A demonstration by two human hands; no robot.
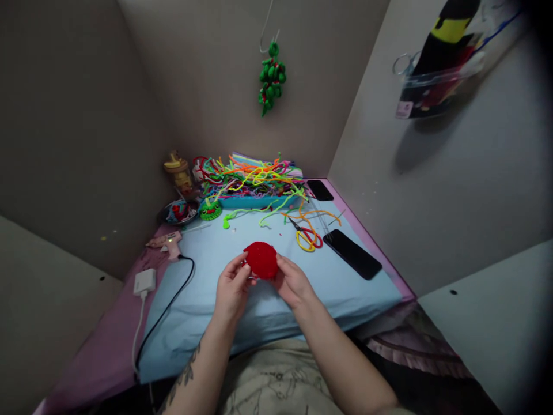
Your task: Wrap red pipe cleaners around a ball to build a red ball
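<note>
Between my two hands is a round, flat red fuzzy disc (pixel 261 259), held over the front part of the blue cloth (pixel 199 288). My left hand (pixel 233 283) pinches its left edge with thumb and fingers. At the opposite edge, my right hand (pixel 294 281) grips it, with some fingers hidden behind the disc. Something pale shows under its lower left rim, too small to make out. Beyond the disc to the right lie scissors (pixel 307 237) with one yellow and one red handle loop.
A blue tray (pixel 250 202) heaped with colourful pipe cleaners (pixel 259 176) stands at the back. A pink glue gun (pixel 173 244) with a black cord and a white charger (pixel 144 281) lie left. Two phones, including a large black phone (pixel 352 253), lie right. A green ornament (pixel 272 78) hangs above.
</note>
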